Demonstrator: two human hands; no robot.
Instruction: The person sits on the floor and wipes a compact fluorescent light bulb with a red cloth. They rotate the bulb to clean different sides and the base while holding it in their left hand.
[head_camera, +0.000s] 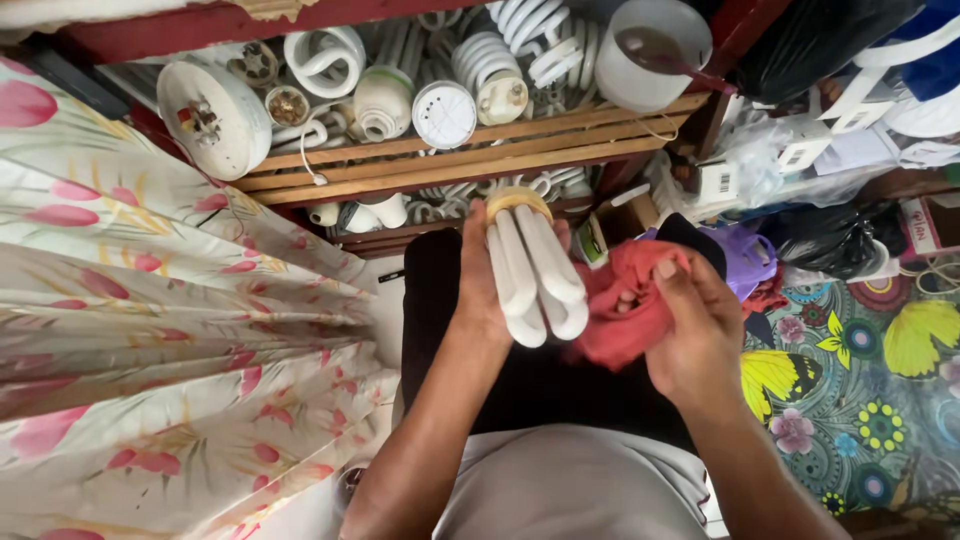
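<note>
My left hand (480, 285) grips a white compact fluorescent lamp tube unit (535, 275) with U-shaped tubes and a yellowed ring base at its far end. The tubes point back toward me. My right hand (695, 335) is closed on a crumpled red cloth (625, 315), which presses against the right side of the tubes. Both hands are held over my lap, above dark trousers (540, 385).
A wooden crate (470, 160) ahead holds several spiral lamps, lamp bases and a round white fixture (215, 118). A floral curtain (150, 330) hangs at left. Plastic bags and boxes (800, 160) pile up at right on a butterfly-patterned sheet (860, 390).
</note>
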